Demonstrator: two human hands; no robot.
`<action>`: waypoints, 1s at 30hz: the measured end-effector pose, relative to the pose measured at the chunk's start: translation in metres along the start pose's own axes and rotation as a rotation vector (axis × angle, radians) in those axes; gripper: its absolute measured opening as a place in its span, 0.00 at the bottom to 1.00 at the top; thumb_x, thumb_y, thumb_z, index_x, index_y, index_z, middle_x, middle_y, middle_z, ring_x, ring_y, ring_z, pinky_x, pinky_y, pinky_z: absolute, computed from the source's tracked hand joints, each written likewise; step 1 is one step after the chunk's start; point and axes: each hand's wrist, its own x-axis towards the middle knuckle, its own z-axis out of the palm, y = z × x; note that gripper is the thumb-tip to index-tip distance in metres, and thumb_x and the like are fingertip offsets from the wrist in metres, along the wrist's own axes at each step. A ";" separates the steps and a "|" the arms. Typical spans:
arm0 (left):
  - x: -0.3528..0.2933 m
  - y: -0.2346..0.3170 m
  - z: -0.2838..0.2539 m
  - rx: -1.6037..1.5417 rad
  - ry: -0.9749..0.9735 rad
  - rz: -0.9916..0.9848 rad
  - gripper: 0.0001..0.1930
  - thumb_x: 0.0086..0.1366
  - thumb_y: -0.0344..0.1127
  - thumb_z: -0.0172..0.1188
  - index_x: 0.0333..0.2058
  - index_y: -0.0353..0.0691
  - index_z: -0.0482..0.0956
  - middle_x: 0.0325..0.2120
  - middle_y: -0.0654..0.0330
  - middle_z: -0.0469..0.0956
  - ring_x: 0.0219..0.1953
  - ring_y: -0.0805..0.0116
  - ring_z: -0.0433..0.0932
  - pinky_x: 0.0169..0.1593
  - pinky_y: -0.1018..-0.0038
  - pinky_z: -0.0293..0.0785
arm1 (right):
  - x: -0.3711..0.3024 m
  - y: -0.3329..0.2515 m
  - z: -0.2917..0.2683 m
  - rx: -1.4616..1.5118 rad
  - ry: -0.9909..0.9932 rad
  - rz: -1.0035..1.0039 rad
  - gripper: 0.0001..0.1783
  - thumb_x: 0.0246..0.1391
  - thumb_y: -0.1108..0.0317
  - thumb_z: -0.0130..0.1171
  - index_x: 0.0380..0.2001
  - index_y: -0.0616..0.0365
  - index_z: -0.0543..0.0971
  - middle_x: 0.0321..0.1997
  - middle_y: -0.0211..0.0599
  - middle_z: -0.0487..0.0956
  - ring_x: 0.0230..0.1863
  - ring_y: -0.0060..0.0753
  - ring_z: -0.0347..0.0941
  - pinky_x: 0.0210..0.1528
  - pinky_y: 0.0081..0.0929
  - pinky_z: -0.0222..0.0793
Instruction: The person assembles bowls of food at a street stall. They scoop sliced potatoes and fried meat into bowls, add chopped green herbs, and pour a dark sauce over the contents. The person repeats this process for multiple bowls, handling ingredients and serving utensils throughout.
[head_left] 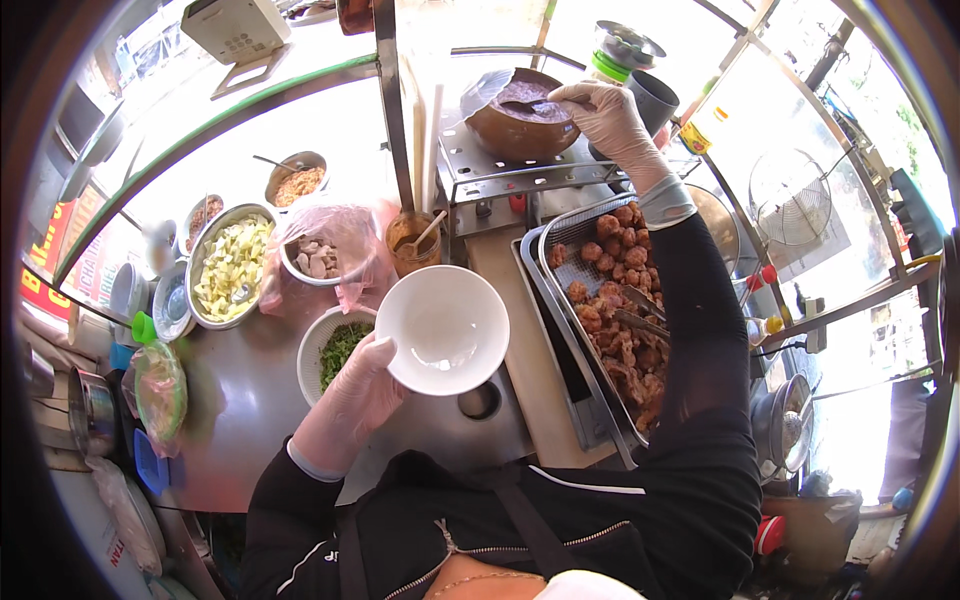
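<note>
My gloved left hand (358,408) grips the rim of a white bowl (443,328) with nothing in it, tilted so its inside shows. At the far side, my gloved right hand (604,116) is closed around the handle of a dark ladle (528,105). The ladle's head dips into a brown pot (515,138) of pale purplish porridge-like food. A clear plastic sheet (486,92) lies over the pot's left edge. Beside my left hand, a white basket (311,358) of chopped green herbs (343,350) is partly hidden by the bowl.
Under my right arm is a mesh tray (556,268) of fried meatballs and browned meat, with tongs (640,318). Left of centre stand a bowl of yellow-green cubes (236,265), a bagged bowl of meat pieces (312,256) and a sauce jar (412,262). Metal posts (394,110) frame the counter.
</note>
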 end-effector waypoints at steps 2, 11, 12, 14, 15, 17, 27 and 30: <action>0.003 0.000 0.008 0.051 0.001 -0.025 0.44 0.62 0.51 0.63 0.67 0.32 0.53 0.60 0.48 0.67 0.59 0.59 0.73 0.59 0.64 0.76 | -0.004 0.004 0.006 -0.006 0.004 -0.004 0.06 0.56 0.74 0.63 0.36 0.57 0.86 0.33 0.31 0.85 0.34 0.20 0.79 0.39 0.21 0.75; 0.003 0.003 0.020 0.091 -0.034 -0.048 0.44 0.62 0.53 0.62 0.68 0.35 0.52 0.61 0.51 0.68 0.60 0.61 0.73 0.60 0.64 0.75 | 0.006 0.016 0.012 -0.319 -0.014 -0.143 0.07 0.56 0.70 0.60 0.36 0.54 0.85 0.37 0.42 0.84 0.39 0.42 0.82 0.45 0.31 0.77; 0.003 0.004 0.021 0.087 -0.043 -0.042 0.44 0.62 0.53 0.62 0.68 0.35 0.52 0.61 0.51 0.67 0.60 0.61 0.73 0.60 0.64 0.74 | 0.008 0.015 0.008 -0.323 -0.012 -0.120 0.07 0.56 0.70 0.61 0.35 0.54 0.86 0.36 0.42 0.84 0.38 0.42 0.82 0.44 0.32 0.77; 0.002 0.005 0.022 0.087 -0.053 -0.045 0.44 0.62 0.53 0.62 0.68 0.35 0.52 0.61 0.51 0.67 0.60 0.61 0.73 0.60 0.64 0.74 | 0.013 0.012 0.000 -0.334 -0.009 -0.074 0.07 0.55 0.69 0.61 0.35 0.54 0.86 0.33 0.42 0.84 0.36 0.43 0.82 0.43 0.33 0.77; 0.002 0.005 0.023 0.086 -0.055 -0.047 0.45 0.62 0.53 0.63 0.68 0.35 0.52 0.62 0.51 0.67 0.60 0.61 0.73 0.60 0.64 0.74 | 0.016 0.010 -0.003 -0.403 0.040 -0.149 0.07 0.53 0.68 0.62 0.34 0.55 0.86 0.29 0.43 0.84 0.31 0.41 0.82 0.40 0.33 0.77; 0.004 0.004 0.020 0.081 -0.055 -0.044 0.45 0.62 0.54 0.62 0.68 0.35 0.52 0.62 0.51 0.67 0.60 0.61 0.73 0.60 0.64 0.74 | 0.021 0.008 -0.009 -0.349 0.042 -0.023 0.07 0.53 0.67 0.62 0.33 0.54 0.86 0.28 0.44 0.83 0.30 0.41 0.82 0.39 0.32 0.77; 0.008 -0.001 0.016 0.089 -0.062 -0.023 0.45 0.63 0.57 0.61 0.68 0.35 0.52 0.61 0.50 0.68 0.60 0.60 0.73 0.61 0.64 0.73 | 0.010 0.025 0.004 0.120 0.180 0.224 0.06 0.52 0.70 0.65 0.34 0.56 0.87 0.32 0.34 0.86 0.32 0.21 0.80 0.39 0.21 0.75; 0.008 0.001 0.015 0.105 -0.047 -0.035 0.45 0.63 0.58 0.60 0.68 0.35 0.52 0.61 0.50 0.68 0.60 0.60 0.73 0.61 0.64 0.73 | -0.001 0.023 0.021 0.142 0.212 0.118 0.06 0.55 0.72 0.65 0.36 0.57 0.87 0.32 0.33 0.86 0.33 0.16 0.79 0.39 0.18 0.74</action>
